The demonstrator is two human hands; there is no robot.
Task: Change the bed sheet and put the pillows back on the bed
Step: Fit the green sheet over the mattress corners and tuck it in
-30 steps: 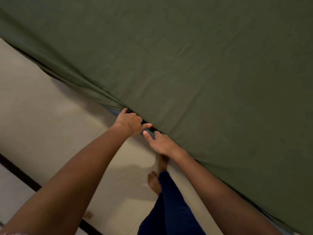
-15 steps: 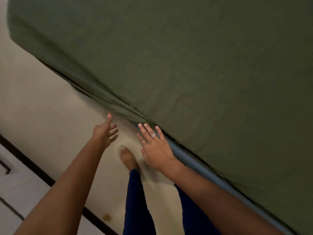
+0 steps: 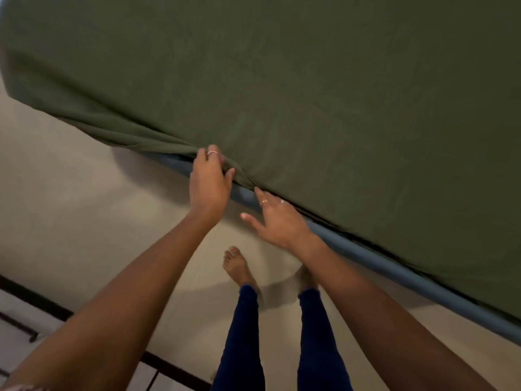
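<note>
A dark green bed sheet (image 3: 296, 88) covers the whole mattress and hangs bunched over its near edge at the left. A blue-grey strip of the mattress edge (image 3: 394, 266) shows below the sheet. My left hand (image 3: 210, 179) pinches a fold of the sheet at that edge, thumb on top. My right hand (image 3: 275, 218) lies just to the right with straight, spread fingers, their tips touching the gap between sheet and blue-grey edge. No pillows are in view.
Beige floor (image 3: 84, 207) runs beside the bed, with my bare feet and dark blue trouser legs (image 3: 248, 334) standing on it. A dark strip and paler tiles (image 3: 25, 311) lie at the lower left.
Both hands came off the sheet edge half a second ago and have returned. The left now pinches the sheet farther along, and the right touches the edge with straight fingers. I have stepped sideways.
</note>
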